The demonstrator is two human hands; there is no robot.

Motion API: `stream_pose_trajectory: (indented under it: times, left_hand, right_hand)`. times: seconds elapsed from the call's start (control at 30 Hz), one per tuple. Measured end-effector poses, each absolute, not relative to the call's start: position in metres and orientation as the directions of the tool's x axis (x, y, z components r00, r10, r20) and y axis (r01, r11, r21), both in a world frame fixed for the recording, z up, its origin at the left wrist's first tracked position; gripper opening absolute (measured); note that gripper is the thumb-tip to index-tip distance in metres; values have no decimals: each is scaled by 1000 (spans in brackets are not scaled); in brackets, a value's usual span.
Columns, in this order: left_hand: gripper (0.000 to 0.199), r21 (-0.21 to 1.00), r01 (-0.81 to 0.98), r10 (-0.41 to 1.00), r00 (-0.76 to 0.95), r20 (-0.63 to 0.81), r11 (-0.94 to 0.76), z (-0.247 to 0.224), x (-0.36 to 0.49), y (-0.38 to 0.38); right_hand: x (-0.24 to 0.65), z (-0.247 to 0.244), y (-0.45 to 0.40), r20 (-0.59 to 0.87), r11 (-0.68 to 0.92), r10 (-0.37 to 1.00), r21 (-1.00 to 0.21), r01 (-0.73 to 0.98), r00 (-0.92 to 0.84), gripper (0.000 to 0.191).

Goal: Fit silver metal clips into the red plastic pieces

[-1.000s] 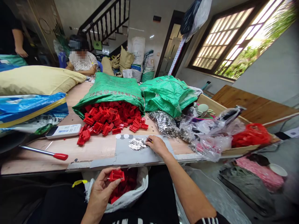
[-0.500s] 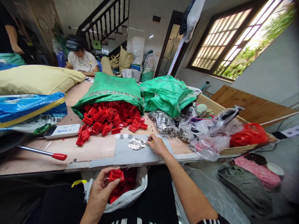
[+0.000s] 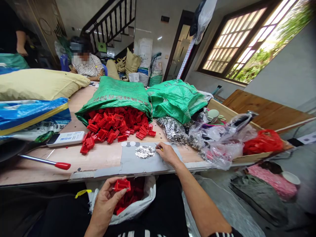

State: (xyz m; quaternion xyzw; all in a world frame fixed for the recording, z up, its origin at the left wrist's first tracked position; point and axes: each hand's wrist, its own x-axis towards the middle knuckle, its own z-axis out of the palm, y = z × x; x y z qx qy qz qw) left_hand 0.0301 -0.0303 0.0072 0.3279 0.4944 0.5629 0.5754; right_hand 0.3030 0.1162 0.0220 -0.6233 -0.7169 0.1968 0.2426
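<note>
My left hand grips a red plastic part between thumb and fingers; small shiny spots show at its edges. Below it a white sack at my lap holds more red parts. On the table, my right hand is closed on a thin pointed tool with a bit of yellow showing. Its tip points left and up, just right of a pile of small silvery metal pieces. That pile lies on a grey board at the table's front edge.
A green sack spills red parts onto the table. Rightward lie another green sack, bags of metal bits and a red bag. A red-tipped lever juts in from the left. One person sits across the table; another stands far left.
Both my hands stay almost where they were, holding the same things. At the far left, the standing person's arm has shifted a little to the right.
</note>
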Motion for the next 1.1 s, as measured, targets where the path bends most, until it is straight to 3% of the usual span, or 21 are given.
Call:
stream_pose_trajectory:
  times: [0.2,0.37,0.83,0.97,1.1]
  left_hand:
    - [41,865,-455,967,-32,-251,210,15,23,-22]
    - [43,793,-568,966,17,-258,222,27,22,-17]
    - [48,735,-641,975,119,-187,220,36,20,-11]
    - [44,788,-577,977,137,-165,214,37,20,-11]
    - [44,832,-512,976,158,-153,213,34,20,-11]
  right_hand:
    - [280,38,91,119,210,977,-705,677,-178,12]
    - [232,59,49,139,316,912,-838,444,-386,7]
    - [199,55,26,308,592,719,-740,318,-622,8]
    - [202,58,25,264,572,700,-764,300,-664,8]
    - [204,53,24,183,423,768,-865,270,-614,10]
